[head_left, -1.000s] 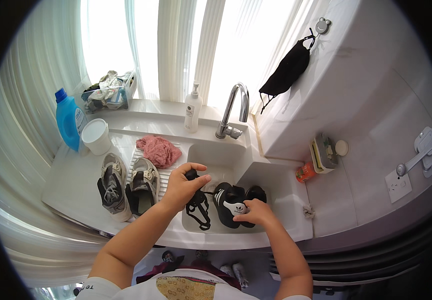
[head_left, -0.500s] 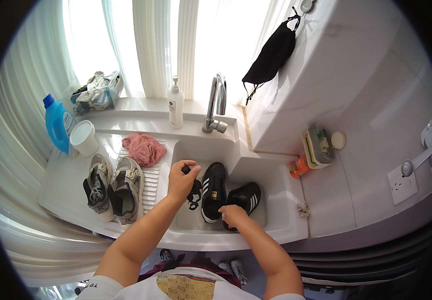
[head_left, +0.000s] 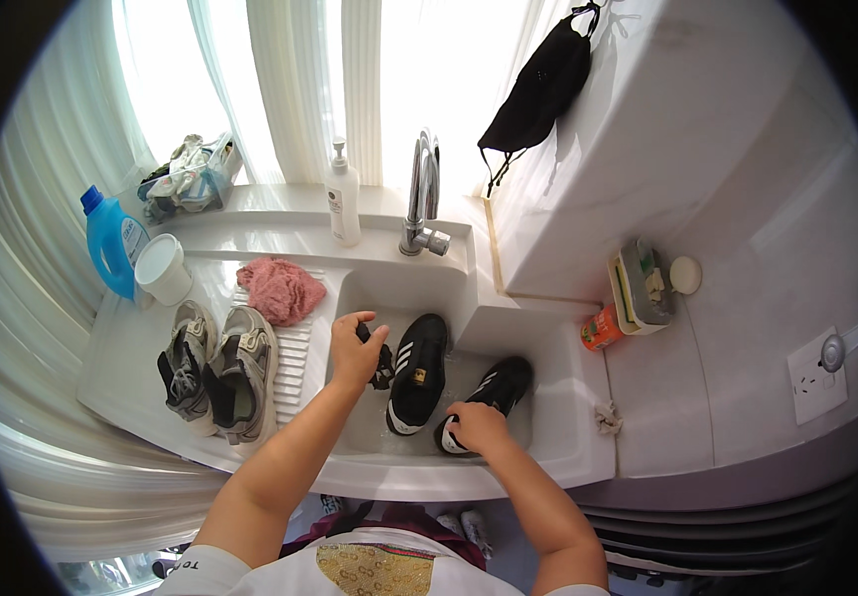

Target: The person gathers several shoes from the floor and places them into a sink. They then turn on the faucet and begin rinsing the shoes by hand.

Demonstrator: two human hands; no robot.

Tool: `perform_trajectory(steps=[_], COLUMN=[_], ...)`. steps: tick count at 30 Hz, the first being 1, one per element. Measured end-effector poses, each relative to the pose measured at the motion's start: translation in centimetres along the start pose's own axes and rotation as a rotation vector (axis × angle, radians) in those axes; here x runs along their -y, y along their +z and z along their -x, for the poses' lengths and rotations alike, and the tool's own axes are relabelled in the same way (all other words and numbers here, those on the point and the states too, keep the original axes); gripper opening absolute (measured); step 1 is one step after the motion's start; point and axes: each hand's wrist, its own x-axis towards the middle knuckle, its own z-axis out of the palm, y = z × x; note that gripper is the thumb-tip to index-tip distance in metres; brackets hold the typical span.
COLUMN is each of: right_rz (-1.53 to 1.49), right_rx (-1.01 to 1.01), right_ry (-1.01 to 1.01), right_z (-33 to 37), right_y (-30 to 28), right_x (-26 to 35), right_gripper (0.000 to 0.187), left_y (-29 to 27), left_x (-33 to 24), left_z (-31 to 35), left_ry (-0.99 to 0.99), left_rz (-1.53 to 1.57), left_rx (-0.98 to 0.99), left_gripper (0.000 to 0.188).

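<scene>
Two black sneakers with white stripes lie in the white sink. My right hand grips the near end of the right sneaker, which slants away to the far right. Beside it, the left sneaker rests untouched between my hands. Over the sink's left side, my left hand is closed on a bunch of black shoelaces, partly hidden by the fingers. Shallow water seems to cover the sink bottom.
On the ribbed drainboard stand grey sneakers and a pink cloth. Behind are a white tub, blue detergent bottle, pump bottle and faucet. An orange container stands right.
The right sneaker has shifted and turned, its near end swinging left, with my right hand now over that end. My left hand stays in nearly the same place with the shoelaces.
</scene>
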Motion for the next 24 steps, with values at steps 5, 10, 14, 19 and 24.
perform_trajectory(steps=[5,10,14,19,24], right_rz=[-0.033,-0.121,-0.223,-0.618,-0.697], right_rx=[-0.054,-0.091,-0.115,-0.457,-0.937], right_ry=[-0.017,-0.067,-0.022,0.024,0.037], right_z=[0.4,0.4,1.6,4.4,9.7], right_y=[-1.1,-0.7,-0.1,2.5,6.0], right_x=[-0.7,-0.6,-0.2,0.4,2.9], right_gripper=[0.032,0.033,0.033,0.030,0.036], left_y=[0.8,0.8,0.7,2.7,1.4], left_x=[3.5,6.8,6.6,-0.4,-5.8], left_z=[-0.1,0.0,0.8,5.4,12.4], left_ry=[0.004,-0.342,-0.365,-0.018,0.330], left_rz=[-0.090,-0.443,-0.413,0.020,0.193], left_rx=[0.053,0.488,0.555,0.526,0.793], left_gripper=[0.035,0.043,0.037,0.030,0.031])
